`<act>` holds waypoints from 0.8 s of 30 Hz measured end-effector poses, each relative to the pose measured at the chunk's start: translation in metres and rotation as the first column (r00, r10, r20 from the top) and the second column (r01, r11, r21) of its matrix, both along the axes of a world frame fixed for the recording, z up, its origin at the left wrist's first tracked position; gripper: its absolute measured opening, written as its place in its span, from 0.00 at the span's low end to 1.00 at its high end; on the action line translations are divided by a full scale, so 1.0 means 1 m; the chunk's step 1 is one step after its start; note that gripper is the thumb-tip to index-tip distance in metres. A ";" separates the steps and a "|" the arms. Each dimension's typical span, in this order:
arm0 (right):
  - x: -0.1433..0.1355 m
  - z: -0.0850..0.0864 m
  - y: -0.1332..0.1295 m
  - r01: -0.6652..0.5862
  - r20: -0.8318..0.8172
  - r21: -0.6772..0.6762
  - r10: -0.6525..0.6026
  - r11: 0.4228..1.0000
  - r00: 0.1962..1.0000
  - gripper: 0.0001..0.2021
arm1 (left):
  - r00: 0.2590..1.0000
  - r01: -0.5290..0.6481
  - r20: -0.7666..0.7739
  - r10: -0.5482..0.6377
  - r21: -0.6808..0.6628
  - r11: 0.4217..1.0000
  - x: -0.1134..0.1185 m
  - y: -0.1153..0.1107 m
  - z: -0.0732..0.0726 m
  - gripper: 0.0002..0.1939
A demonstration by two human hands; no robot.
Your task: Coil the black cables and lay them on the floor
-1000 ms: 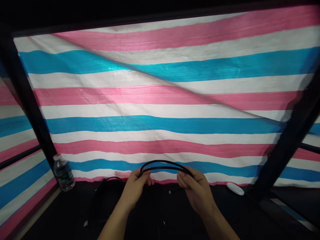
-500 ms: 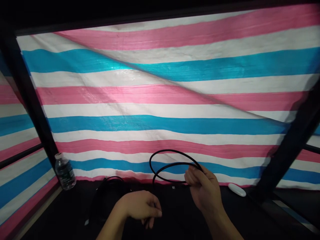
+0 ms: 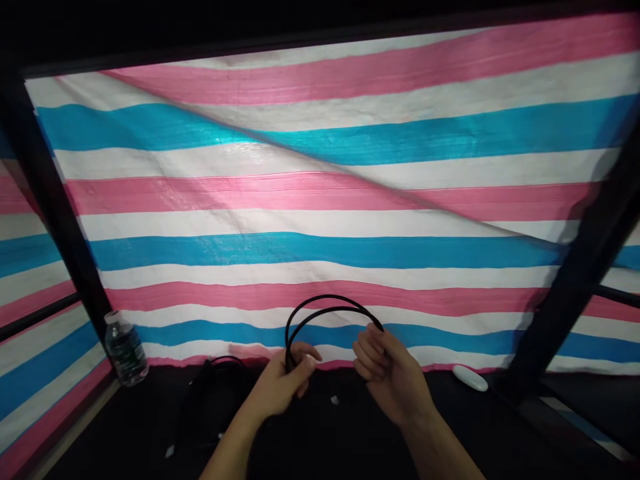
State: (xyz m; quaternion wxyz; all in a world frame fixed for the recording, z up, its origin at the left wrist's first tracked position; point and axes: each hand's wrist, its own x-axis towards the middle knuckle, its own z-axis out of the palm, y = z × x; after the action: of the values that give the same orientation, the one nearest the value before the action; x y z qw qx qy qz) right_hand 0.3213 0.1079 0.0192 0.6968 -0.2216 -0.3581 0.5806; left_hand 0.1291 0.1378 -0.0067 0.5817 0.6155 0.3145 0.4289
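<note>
A thin black cable (image 3: 327,309) arches in two loops between my hands, above the black tabletop. My right hand (image 3: 393,370) has its fingers curled round the cable at the right end of the loops. On the left side, my left hand (image 3: 285,380) grips the loops between thumb and fingers. Dark, coiled cable (image 3: 215,393) lies on the table left of my left hand; its outline is hard to make out against the black surface.
A clear plastic bottle (image 3: 126,350) stands at the back left by a dark post. A white oval object (image 3: 470,378) lies at the back right. Small pale pieces (image 3: 335,400) rest on the black table (image 3: 330,447). A striped sheet (image 3: 320,193) hangs behind.
My left hand has risen from below the loops and closed on their left side. My right hand has shifted slightly left with the cable. The loops are narrower.
</note>
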 end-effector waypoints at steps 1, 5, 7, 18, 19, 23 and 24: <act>-0.003 -0.002 0.001 -0.041 0.010 0.002 0.041 0.999 0.999 0.24 | 0.996 -0.025 0.090 0.024 0.001 1.000 0.003 0.001 0.000 0.23; -0.015 -0.012 0.004 -0.075 0.159 0.064 0.064 0.995 0.985 0.23 | 0.912 -0.078 0.395 0.113 -0.104 0.992 0.008 0.010 -0.002 0.34; -0.017 -0.014 0.003 -0.086 0.299 0.031 0.073 0.996 0.951 0.22 | 0.884 -0.072 0.445 0.145 -0.177 0.982 0.005 0.015 -0.002 0.33; -0.033 -0.021 0.004 -0.245 0.272 -0.064 0.254 0.967 0.928 0.28 | 0.942 0.025 0.333 0.043 -0.196 0.980 -0.009 -0.004 0.019 0.27; -0.033 -0.023 0.006 -0.217 0.253 -0.062 0.226 0.974 0.941 0.28 | 0.926 0.048 0.377 0.031 -0.197 0.979 -0.011 -0.005 0.021 0.30; -0.032 -0.025 0.012 -0.012 0.279 -0.067 0.030 0.998 0.960 0.26 | 0.896 0.098 0.443 0.016 -0.235 0.967 -0.016 -0.007 0.030 0.34; -0.032 -0.024 0.013 0.041 0.312 -0.071 -0.017 0.997 0.950 0.24 | 0.900 0.076 0.434 0.042 -0.249 0.965 -0.017 -0.008 0.033 0.35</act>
State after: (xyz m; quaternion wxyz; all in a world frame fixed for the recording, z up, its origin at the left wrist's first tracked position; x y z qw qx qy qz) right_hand 0.2891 0.1206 -0.0050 0.6313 -0.3418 -0.4376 0.5415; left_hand 0.1118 0.1298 0.0263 0.7166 0.4250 0.2244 0.5055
